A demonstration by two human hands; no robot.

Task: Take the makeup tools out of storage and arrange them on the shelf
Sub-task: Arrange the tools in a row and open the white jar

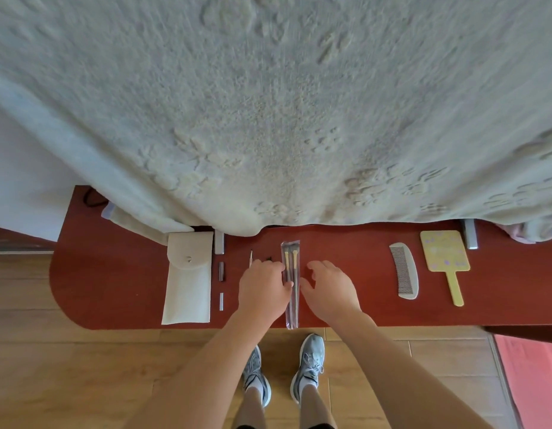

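**Squaring up the brush sleeve**

Your forearms are reaching over the shelf (361, 305). Your left hand (262, 289) is lying loose, thumb touching the brush sleeve (290, 258), which is sitting mid-shelf between the pouch (188, 283) and the comb (404, 270). Your right hand (330, 289) is hovering just beside it, fingers relaxed, holding nothing. I'd be nudging both long edges together, lining it up parallel with the comb.

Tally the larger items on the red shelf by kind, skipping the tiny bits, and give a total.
Pouch: 1
Brushes, in one clear sleeve: 2
Comb: 1
Hand mirror: 1
Total: 5
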